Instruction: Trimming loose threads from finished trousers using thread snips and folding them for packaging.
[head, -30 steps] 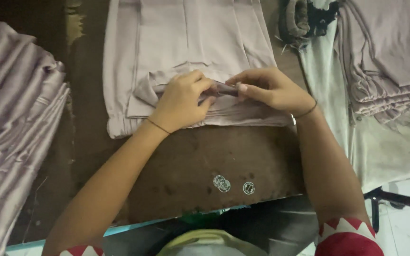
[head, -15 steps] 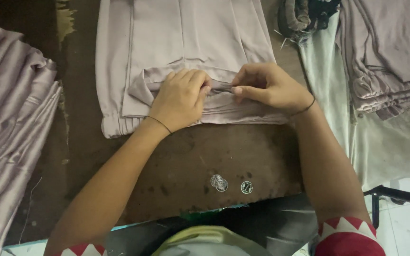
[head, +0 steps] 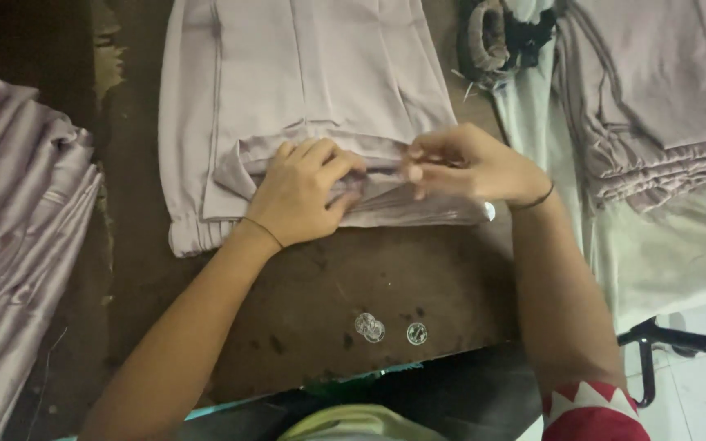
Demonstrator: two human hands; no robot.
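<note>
A pale mauve folded garment (head: 304, 90) lies on a dark brown wooden table (head: 353, 278), its gathered waistband nearest me. My left hand (head: 300, 192) presses down on the garment's folded edge, fingers curled over the cloth. My right hand (head: 467, 163) is just to the right, blurred, with fingertips pinched together near the cloth edge; whether something small sits between them is not clear.
A stack of the same mauve fabric (head: 18, 245) fills the left side, and another folded pile (head: 663, 98) lies at the right on pale cloth. Three small round silver pieces (head: 386, 329) rest near the table's front edge. A dark bundle (head: 500, 33) sits at the top.
My right hand has drawn slightly rightward, away from the left hand, and is blurred with motion. The left hand stays pressed on the garment.
</note>
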